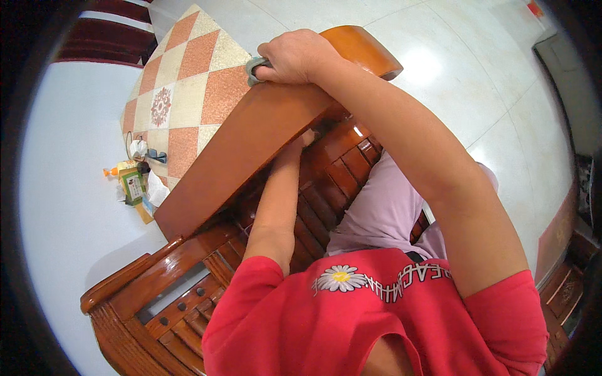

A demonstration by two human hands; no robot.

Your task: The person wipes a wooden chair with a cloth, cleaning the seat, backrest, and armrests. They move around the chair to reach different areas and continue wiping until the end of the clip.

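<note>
My right hand [295, 57] is curled over the outer edge of a wide, smooth brown wooden armrest [232, 150]. A grey-green cloth [252, 71] is gripped in it, its folded edge showing past the fingers. My left forearm reaches under the armrest's near side, above the slatted wooden seat [332, 163]. Only a small part of my left hand [307, 137] shows in the shadow there; its fingers are hidden, so whether it holds anything cannot be seen. The armrest's rounded, glossy end [360, 50] lies beyond my right wrist.
The bench's slatted wooden back [182, 307] stands at the lower left, near a pale wall [69, 169]. Packets, tissues and other small items [135, 185] lie beyond the armrest. Orange-and-cream checked tiles [188, 94] meet pale floor tiles [451, 62]. Carved dark wooden furniture [564, 282] stands at right.
</note>
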